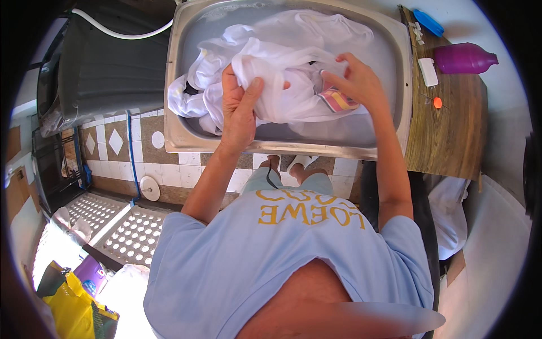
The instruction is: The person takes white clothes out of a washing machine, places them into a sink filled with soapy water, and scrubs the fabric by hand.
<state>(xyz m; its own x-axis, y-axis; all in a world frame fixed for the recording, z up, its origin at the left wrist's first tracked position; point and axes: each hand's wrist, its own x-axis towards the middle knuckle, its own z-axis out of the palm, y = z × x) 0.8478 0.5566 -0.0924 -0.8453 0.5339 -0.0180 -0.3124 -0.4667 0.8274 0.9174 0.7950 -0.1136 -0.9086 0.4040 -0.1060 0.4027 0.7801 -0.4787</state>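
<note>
- White laundry (265,51) lies heaped and wet in the steel basin (402,85), spreading from its nine o'clock side across the middle, partly sunk in cloudy water (379,56).
- From where I stand, it looks like hand-washing partway through: the person seems to be sorting or working over one stretch of cloth.
- At the heap's seven o'clock, the left hand (240,110) grips a bunched fold, thumb on top and fingers wrapped round the far side.
- At three o'clock, the right hand (357,82) has thumb and fingers curved above the cloth; whether they pinch the thin layer there, I can't tell.
- Just under that hand, at four o'clock, shows a striped patch (340,100) in pink and yellow; print or separate piece, I can't say.
- Next, I'd judge, calls for a sure hold on one layer at each side; overlapping folds and the murky water get in the way.
- Beyond the basin at nine o'clock stands a dark covered unit (113,68); at three, a wooden counter (446,135).
- White hose (124,35) reaches the rim from ten.
- On the counter, by size: purple bottle (466,58), blue piece (428,23) towards two o'clock, white slab (428,72), orange disc (437,103), all outside the rim.
</note>
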